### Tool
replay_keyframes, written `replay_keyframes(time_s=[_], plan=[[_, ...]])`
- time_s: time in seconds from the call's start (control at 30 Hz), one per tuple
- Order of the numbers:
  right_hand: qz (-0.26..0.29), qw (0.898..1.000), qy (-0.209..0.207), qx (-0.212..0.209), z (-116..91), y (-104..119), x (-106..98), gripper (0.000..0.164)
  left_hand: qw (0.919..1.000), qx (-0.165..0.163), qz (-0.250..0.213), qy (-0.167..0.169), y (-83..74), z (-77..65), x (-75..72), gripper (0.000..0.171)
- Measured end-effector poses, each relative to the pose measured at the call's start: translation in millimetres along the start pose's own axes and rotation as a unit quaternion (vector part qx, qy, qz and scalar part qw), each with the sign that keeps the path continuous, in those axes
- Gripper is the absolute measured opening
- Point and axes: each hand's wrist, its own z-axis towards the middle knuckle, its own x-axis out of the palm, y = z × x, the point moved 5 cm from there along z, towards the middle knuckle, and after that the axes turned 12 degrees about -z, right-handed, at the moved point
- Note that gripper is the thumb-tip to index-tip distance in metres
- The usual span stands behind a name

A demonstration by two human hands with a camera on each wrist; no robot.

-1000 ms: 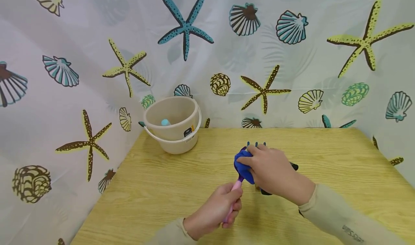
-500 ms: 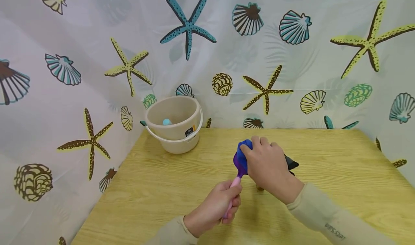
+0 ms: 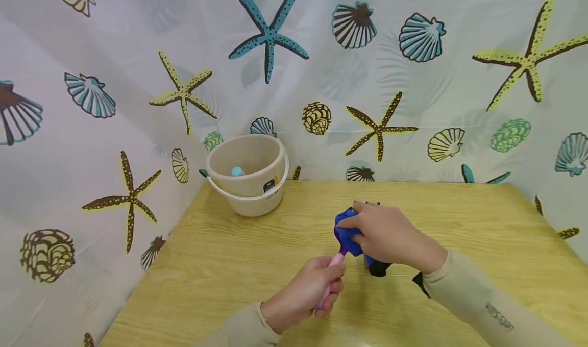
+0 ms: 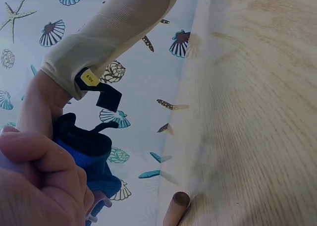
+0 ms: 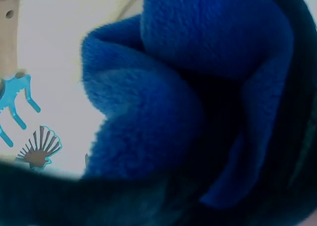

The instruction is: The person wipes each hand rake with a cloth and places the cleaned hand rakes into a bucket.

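Note:
My left hand (image 3: 308,291) grips the pink handle (image 3: 337,259) of a small tool with a purple, scoop-like head (image 3: 342,250). A fuzzy blue cloth (image 3: 351,242) lies against that head and covers most of it. My right hand (image 3: 388,232) holds the cloth from above, fingers bent over it. Dark parts of the cloth hang below the palm. The right wrist view is mostly filled by the bunched blue cloth (image 5: 148,107). Behind my right hand lies a small rake, its blue prongs (image 5: 20,112) and wooden handle (image 5: 9,32) showing in the right wrist view.
A beige bucket (image 3: 257,189) with a white handle stands at the back left, with a light-blue-topped item (image 3: 237,171) inside. A curtain (image 3: 285,97) printed with shells and starfish surrounds the wooden table (image 3: 206,265). The wooden handle end (image 4: 178,203) shows near the left hand.
My right hand with the cloth moved up along the purple head, then back down and slightly right. The left hand stays nearly still on the pink handle.

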Motion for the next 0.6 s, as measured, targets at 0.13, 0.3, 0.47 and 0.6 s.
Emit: replay_keyframes(time_s=[0.13, 0.3, 0.47, 0.6], plan=[[0.011, 0.999, 0.022, -0.021, -6, 5, -3, 0.032, 1.0, 0.007, 0.0, -0.007, -1.2, 0.7, -2.7, 0.018], [-0.002, 1.0, -0.002, -0.009, -10, 14, 1, 0.03, 0.9998, 0.008, 0.004, -0.019, 0.1, 2.2, -6.5, 0.019], [-0.028, 0.999, -0.035, 0.021, -7, 13, 7, 0.03, 0.9997, 0.01, 0.0, -0.022, 0.2, 2.7, -6.2, 0.018], [-0.053, 0.995, -0.072, 0.033, -4, 11, 8, 0.027, 0.9992, 0.025, 0.0, -0.03, -0.8, 0.6, -6.2, 0.018]])
